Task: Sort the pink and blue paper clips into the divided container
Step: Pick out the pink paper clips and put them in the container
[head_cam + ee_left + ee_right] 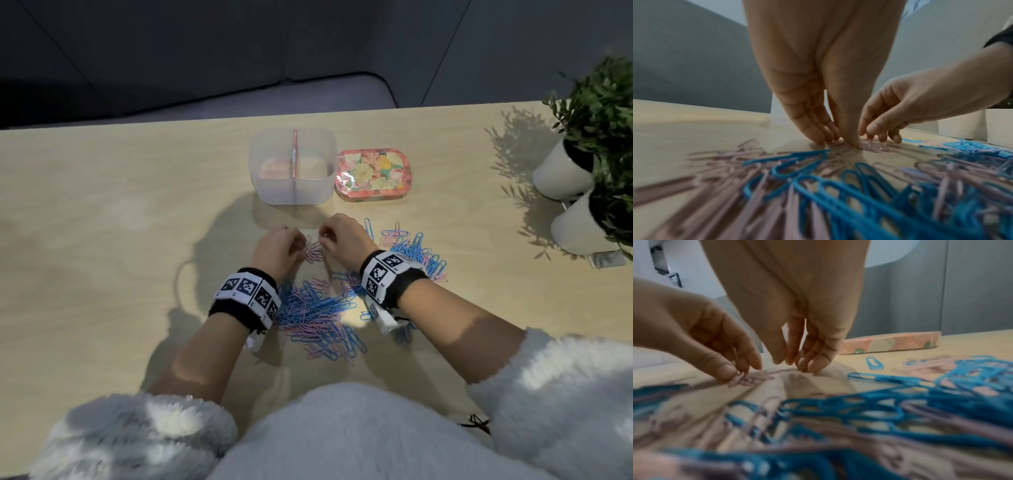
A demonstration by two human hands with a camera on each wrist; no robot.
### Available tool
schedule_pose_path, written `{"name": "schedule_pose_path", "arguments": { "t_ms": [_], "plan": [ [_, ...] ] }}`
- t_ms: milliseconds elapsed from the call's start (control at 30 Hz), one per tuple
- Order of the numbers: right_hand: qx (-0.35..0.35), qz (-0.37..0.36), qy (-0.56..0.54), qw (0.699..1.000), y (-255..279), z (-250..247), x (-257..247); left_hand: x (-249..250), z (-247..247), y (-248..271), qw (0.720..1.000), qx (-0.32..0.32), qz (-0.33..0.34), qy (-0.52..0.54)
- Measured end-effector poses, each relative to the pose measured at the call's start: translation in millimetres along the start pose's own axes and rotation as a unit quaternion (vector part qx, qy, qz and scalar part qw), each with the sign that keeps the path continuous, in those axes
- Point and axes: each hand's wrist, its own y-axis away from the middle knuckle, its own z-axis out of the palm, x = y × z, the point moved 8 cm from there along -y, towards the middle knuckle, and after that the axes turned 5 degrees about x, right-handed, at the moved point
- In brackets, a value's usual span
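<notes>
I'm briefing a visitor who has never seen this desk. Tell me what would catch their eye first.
First, the sprawl of pink and blue paper clips on the wooden table, between the forearms. Next, the left hand and right hand meeting fingertip to fingertip over a small pink cluster beyond it. Farther back stand the divided container and, to its right, a floral tin.

Bare worktop (pixel 102 222) lies open to the left of the divided container (pixel 292 164). A floral tin (pixel 375 173) sits just beside its right wall, seemingly touching. Scattered paper clips (pixel 318 315) cover the near middle, and two potted plants (pixel 582 164) crowd the right edge.
</notes>
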Motion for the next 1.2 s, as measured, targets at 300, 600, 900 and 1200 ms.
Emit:
{"name": "schedule_pose_path", "arguments": {
  "t_ms": [300,600,900,1200],
  "plan": [
    [-0.030,-0.057,0.017,0.998,9.4,10.8,-15.7,7.6,5.3,-2.0,1.000,0.000,0.013,-0.008],
    [-0.087,-0.049,0.089,0.991,13.3,24.4,-11.8,-0.2,0.2,9.0,0.999,0.019,0.037,-0.008],
    [0.017,-0.020,-0.136,0.990,-51.9,-68.1,-71.5,-9.6,5.1,4.5,0.999,-0.033,0.006,-0.020],
    [0.092,0.006,-0.164,0.982,-83.4,-78.0,-95.4,-10.3,8.5,7.8,0.999,-0.029,0.013,-0.029]
  ]
}}
